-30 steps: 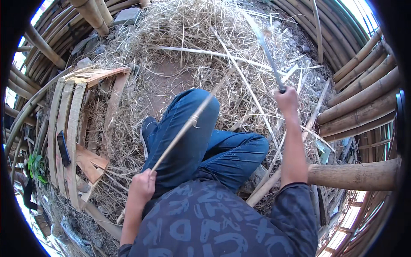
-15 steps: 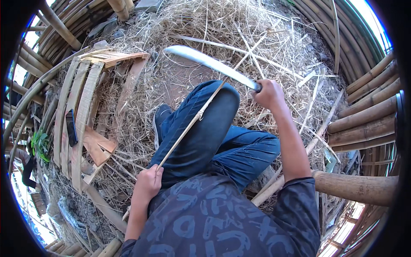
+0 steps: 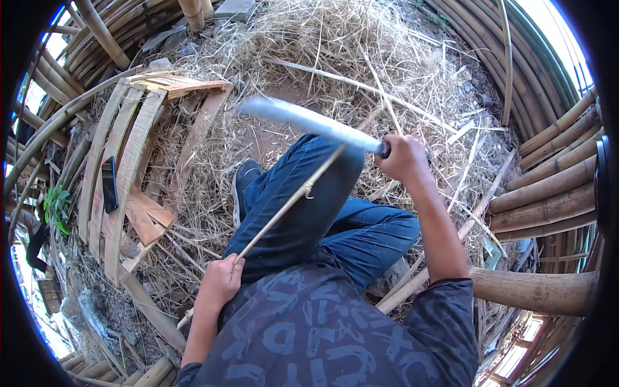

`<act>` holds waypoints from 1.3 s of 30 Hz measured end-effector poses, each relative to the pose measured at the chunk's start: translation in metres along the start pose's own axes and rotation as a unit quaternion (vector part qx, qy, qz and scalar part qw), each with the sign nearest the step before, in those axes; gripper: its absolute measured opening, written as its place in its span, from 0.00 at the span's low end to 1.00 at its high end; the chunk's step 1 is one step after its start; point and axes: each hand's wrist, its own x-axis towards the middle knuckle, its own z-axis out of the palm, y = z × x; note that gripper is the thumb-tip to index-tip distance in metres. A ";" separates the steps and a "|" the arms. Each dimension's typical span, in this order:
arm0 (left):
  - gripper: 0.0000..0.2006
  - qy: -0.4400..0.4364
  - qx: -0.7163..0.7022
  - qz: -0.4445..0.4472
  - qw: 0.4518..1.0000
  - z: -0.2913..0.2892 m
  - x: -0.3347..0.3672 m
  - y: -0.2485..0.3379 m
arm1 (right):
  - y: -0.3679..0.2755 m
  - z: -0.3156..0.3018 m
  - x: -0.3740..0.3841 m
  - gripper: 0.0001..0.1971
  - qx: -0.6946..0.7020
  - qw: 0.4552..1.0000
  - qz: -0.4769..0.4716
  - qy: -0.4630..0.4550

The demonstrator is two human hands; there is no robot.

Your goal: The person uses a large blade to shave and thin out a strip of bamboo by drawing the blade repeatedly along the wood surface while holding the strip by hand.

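Observation:
My left hand is closed round the near end of a thin bamboo strip, beside my hip. From there the strip slants up across my raised knee, with a small frayed knot of fibre partway along it. My right hand grips the dark handle of a machete. Its long blade points left and crosses the strip just past the knee, hiding a short piece of it. Beyond the blade, the strip's far end looks blurred. Whether the edge touches the strip I cannot tell.
A slatted wooden crate lies at the left with a dark phone on its slats. Dry shavings and loose strips cover the ground. Stacked bamboo poles line the right, and a thick pole lies near my right elbow.
My right hand and the machete have come slightly lower and nearer, the blade now covering part of the strip by the knee. My left hand keeps its hold; the view has shifted a little.

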 end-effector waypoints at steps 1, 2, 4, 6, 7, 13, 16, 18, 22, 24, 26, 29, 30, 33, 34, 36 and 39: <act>0.13 0.020 -0.038 -0.027 0.999 -0.002 -0.004 -0.003 | 0.000 0.005 0.000 0.10 -0.022 1.000 -0.016 -0.011; 0.13 0.022 -0.037 -0.029 0.999 -0.003 -0.010 -0.006 | 0.001 0.011 0.000 0.10 -0.045 0.998 -0.032 -0.023; 0.12 0.024 -0.014 -0.018 0.999 -0.002 -0.023 -0.013 | 0.009 0.013 0.005 0.10 0.003 0.999 0.036 -0.022; 0.12 0.027 -0.022 -0.024 0.999 0.000 -0.029 -0.019 | 0.037 0.022 0.014 0.10 0.050 0.993 0.103 -0.022; 0.12 0.028 -0.029 -0.028 0.999 0.000 -0.030 -0.019 | 0.069 0.030 0.021 0.11 0.033 0.989 0.141 -0.001; 0.14 0.006 -0.054 -0.032 0.998 -0.001 -0.027 -0.022 | 0.042 -0.016 0.025 0.13 -0.012 0.986 0.162 0.030; 0.14 -0.033 -0.059 -0.055 0.996 -0.009 -0.028 -0.004 | 0.015 -0.020 0.015 0.12 0.004 0.992 0.113 0.052; 0.14 -0.046 -0.041 -0.013 0.998 -0.005 -0.029 -0.009 | -0.002 -0.025 0.000 0.10 0.058 0.998 0.019 0.012; 0.14 -0.034 -0.043 -0.011 0.998 0.002 -0.033 -0.016 | -0.015 -0.008 -0.013 0.09 0.050 0.997 -0.063 0.008; 0.13 -0.023 -0.046 -0.013 0.999 0.003 -0.033 -0.019 | -0.012 0.000 -0.012 0.09 -0.006 0.993 -0.099 0.066; 0.13 -0.020 -0.047 -0.029 0.998 0.003 -0.035 -0.025 | -0.010 0.001 -0.012 0.08 -0.015 0.990 -0.110 0.081; 0.13 -0.019 -0.050 -0.036 0.998 -0.001 -0.036 -0.025 | 0.021 -0.002 -0.007 0.07 -0.004 0.997 -0.021 0.068; 0.14 -0.012 -0.052 -0.034 0.998 0.000 -0.034 -0.024 | 0.035 -0.009 -0.005 0.08 -0.002 0.998 0.027 0.058; 0.14 -0.020 -0.058 -0.021 0.998 0.001 -0.023 -0.019 | 0.110 -0.003 0.005 0.15 0.012 0.973 0.197 0.118; 0.14 -0.026 -0.051 -0.028 0.998 0.002 -0.022 -0.019 | 0.116 0.000 0.007 0.15 -0.001 0.965 0.219 0.147; 0.14 -0.032 -0.050 -0.038 0.997 0.001 -0.018 -0.012 | 0.115 -0.004 0.000 0.15 -0.019 0.964 0.215 0.156; 0.14 -0.020 -0.045 -0.051 0.997 -0.001 -0.021 -0.013 | 0.064 -0.014 -0.013 0.14 0.026 0.975 0.195 0.102</act>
